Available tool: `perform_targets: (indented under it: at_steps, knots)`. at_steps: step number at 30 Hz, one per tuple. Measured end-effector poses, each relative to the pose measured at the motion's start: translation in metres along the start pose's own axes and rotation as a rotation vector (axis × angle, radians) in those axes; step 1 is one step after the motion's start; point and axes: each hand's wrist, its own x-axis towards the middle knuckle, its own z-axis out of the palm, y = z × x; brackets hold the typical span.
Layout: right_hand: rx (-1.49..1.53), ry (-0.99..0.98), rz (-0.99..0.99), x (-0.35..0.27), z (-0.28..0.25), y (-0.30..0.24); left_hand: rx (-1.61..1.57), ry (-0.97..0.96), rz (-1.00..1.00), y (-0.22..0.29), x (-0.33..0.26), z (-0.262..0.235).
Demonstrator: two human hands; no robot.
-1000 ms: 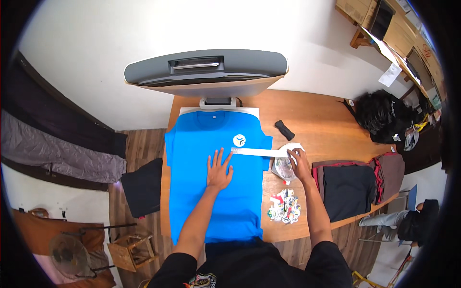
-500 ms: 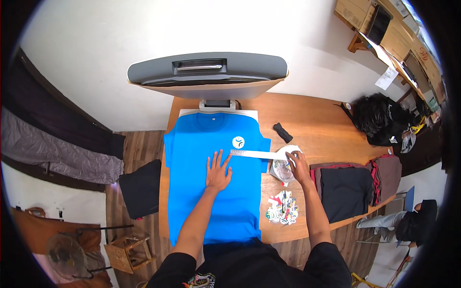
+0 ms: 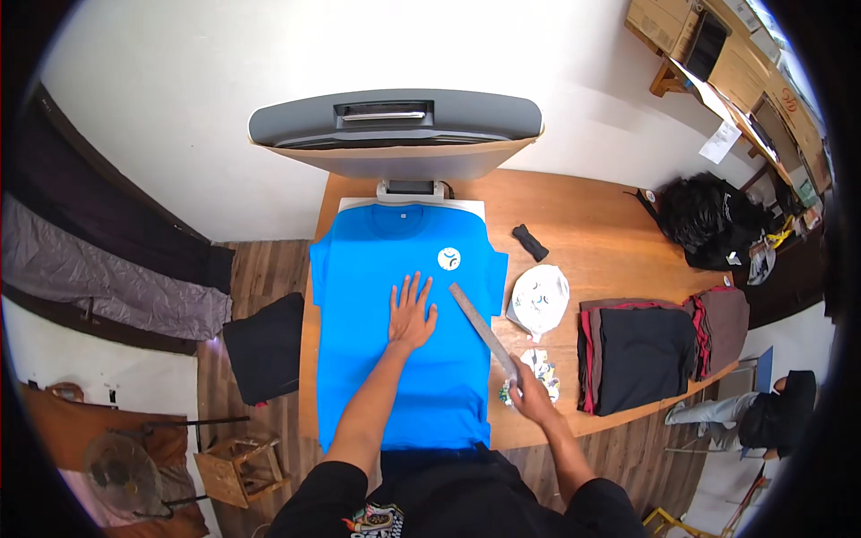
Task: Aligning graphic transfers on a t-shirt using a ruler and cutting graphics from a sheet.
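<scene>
A bright blue T-shirt lies spread on the lower plate of a heat press, its collar toward the press. On its chest, right of centre, is a round white patch with dark curved marks. My left hand rests flat on the shirt below and left of the patch, fingers spread. My right hand grips one end of a flat metal ruler, which slants up and left over the shirt, its far tip below the patch. Partly beneath that hand is a pile of small cut transfers.
The raised top of the heat press stands open behind the shirt. Right on the wooden table are a white bag, a black bundle and folded dark clothes. A black plastic bag sits at the far right. A person is beyond.
My right hand has drawn the ruler back toward me and turned it from nearly level to slanting, uncovering the white bag. The left hand stays flat on the shirt.
</scene>
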Motion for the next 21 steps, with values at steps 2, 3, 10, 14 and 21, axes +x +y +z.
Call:
perform_targets:
  at_steps: [2,3,10,14,21]
  knots:
    - [0.162,-0.022,0.160,-0.014,0.011,-0.031,0.003,0.002,-0.010,-0.002,0.000,0.000]
    - [0.254,0.015,0.226,-0.019,0.022,-0.037,0.004,-0.005,-0.008,-0.002,0.001,0.000]
    - [0.115,0.302,0.016,0.049,0.080,-0.059,0.007,0.048,0.012,-0.001,-0.001,-0.002]
    - [0.076,0.265,0.081,0.095,0.106,-0.070,-0.049,0.055,-0.006,0.000,0.000,-0.006]
    - [-0.083,0.291,0.079,0.111,0.144,-0.070,-0.082,0.033,0.017,0.004,0.003,-0.020]
